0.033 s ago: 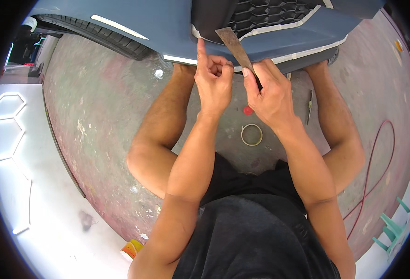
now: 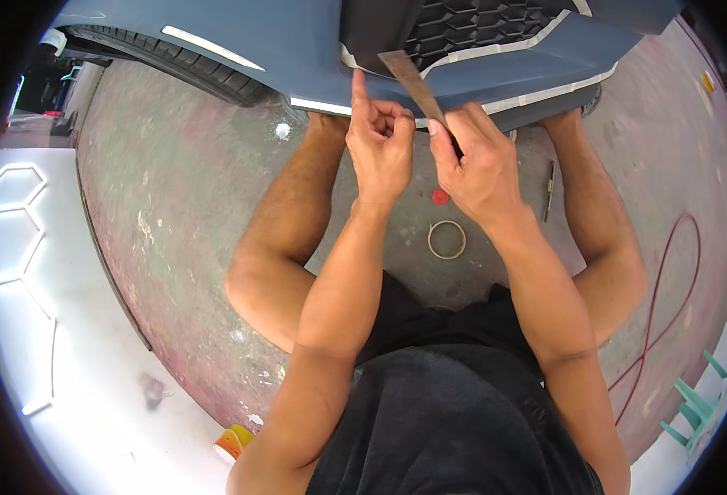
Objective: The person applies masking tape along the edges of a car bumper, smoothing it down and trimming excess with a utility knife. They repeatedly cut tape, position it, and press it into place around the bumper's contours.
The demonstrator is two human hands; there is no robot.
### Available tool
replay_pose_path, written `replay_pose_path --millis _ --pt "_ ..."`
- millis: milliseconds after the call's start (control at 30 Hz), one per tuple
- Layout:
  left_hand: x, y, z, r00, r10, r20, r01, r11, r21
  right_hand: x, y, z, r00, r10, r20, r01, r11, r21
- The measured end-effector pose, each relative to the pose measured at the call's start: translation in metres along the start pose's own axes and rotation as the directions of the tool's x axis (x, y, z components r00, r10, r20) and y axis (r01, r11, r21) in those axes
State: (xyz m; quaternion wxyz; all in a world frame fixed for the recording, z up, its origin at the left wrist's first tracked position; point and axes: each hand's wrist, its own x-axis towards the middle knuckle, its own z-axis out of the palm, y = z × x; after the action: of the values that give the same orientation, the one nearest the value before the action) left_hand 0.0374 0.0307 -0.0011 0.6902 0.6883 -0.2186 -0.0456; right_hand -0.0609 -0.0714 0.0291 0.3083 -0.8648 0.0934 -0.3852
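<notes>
With its index finger stretched out, my left hand [image 2: 380,153] touches the lower end of a pale masking tape strip [image 2: 349,58] on a blue-grey car bumper [image 2: 314,58]. Its other fingers are curled toward the thumb, and nothing shows between them. In my right hand [image 2: 481,157] is a scraper [image 2: 415,87] with a flat, rusty metal blade and a dark handle, mostly hidden by the fingers. The blade slants up and left across the bumper, its end just right of my left fingertip. I cannot tell whether it touches the bumper.
Between my legs, a tape roll [image 2: 447,239] and a red cap [image 2: 440,197] lie on the floor [image 2: 182,190]. A slim tool [image 2: 550,190] is beside my right leg. A red hose [image 2: 649,322] loops at right. Above are a black honeycomb grille [image 2: 479,29] and, leftward, a tyre [image 2: 174,62].
The scraper's blade end has shifted very slightly left. My left fingertip has moved a touch to the right; everything else looks the same.
</notes>
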Motion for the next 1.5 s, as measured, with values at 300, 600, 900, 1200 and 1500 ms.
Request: replay_pose_path --millis 300,600,900,1200,1500 --pt "-0.015 -0.014 -0.023 0.963 -0.016 -0.269 -0.005 0.997 -0.076 0.009 0.007 0.03 0.996 -0.038 0.081 0.041 0.999 -0.033" --pt "-0.021 -0.022 -0.031 0.966 -0.049 -0.253 0.025 0.995 -0.097 0.013 0.01 0.047 0.998 -0.04 0.05 0.045 0.995 -0.088" --pt "-0.008 -0.008 -0.015 0.996 0.043 -0.073 -0.055 0.984 -0.172 0.017 0.008 0.045 0.995 -0.074 0.069 0.083 0.986 -0.146" --pt "-0.004 0.002 -0.002 0.999 -0.046 -0.018 0.042 0.985 -0.167 0.015 0.019 0.035 0.989 -0.118 0.089 0.136 0.964 -0.227" --pt "-0.006 0.008 -0.003 0.999 -0.019 -0.048 0.011 0.987 -0.158 0.019 0.012 0.032 0.987 -0.149 0.052 0.155 0.98 -0.122"
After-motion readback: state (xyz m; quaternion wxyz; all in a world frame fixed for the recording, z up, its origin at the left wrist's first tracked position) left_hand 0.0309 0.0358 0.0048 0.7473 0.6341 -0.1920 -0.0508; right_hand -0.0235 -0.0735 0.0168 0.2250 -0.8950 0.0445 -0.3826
